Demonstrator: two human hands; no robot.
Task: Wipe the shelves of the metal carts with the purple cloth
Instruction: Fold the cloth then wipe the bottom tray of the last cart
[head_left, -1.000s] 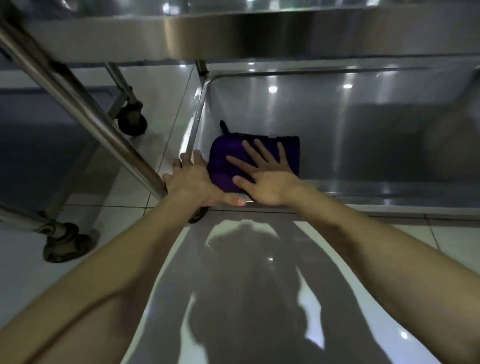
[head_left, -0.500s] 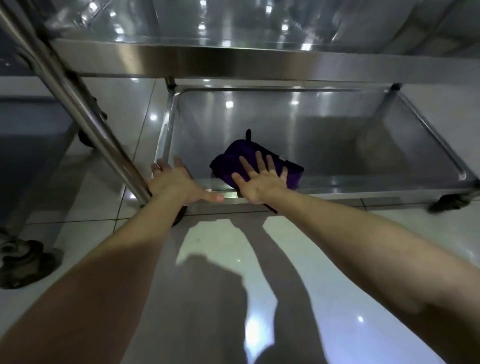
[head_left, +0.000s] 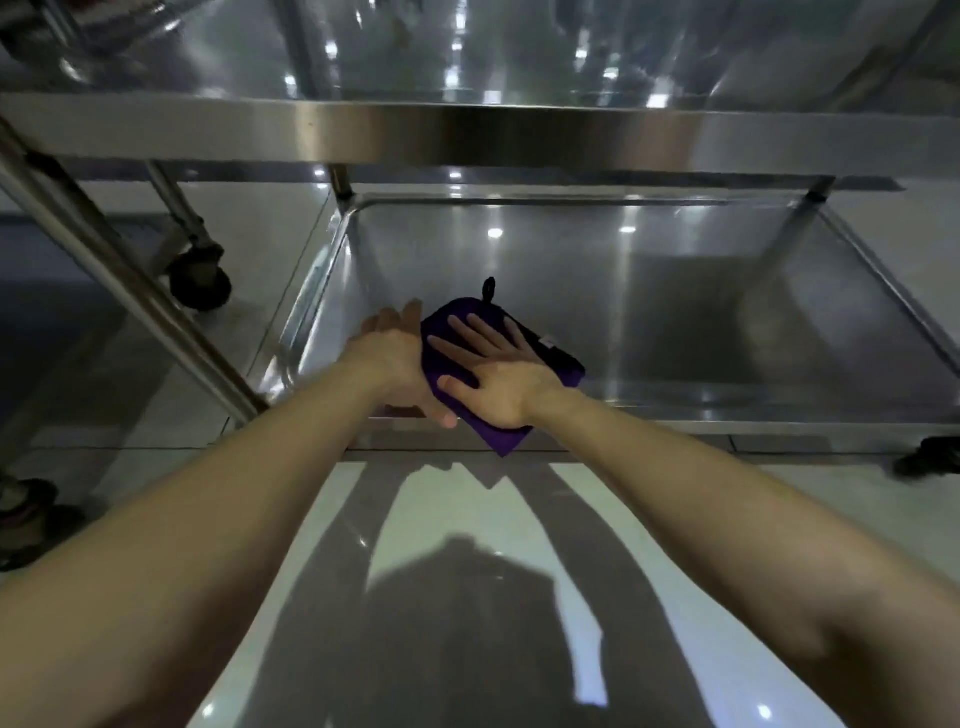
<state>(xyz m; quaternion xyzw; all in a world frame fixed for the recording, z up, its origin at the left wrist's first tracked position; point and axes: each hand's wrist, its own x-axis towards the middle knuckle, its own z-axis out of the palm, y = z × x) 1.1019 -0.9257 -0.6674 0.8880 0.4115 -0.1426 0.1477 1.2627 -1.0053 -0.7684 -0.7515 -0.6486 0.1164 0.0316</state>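
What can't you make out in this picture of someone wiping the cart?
All in the head view:
- The patch of lower shelf beneath the purple cloth, covered by the cloth and the right hand.
- Whether the left hand touches the cloth; its own back hides the contact.
- The upper shelf top, cut off by the frame's top edge and lost in glare.
- The wheel at far right, blurred and cropped.

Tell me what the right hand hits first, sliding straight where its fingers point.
Bare lower shelf lies ahead of the right hand and purple cloth; likely the shelf's far rim first.
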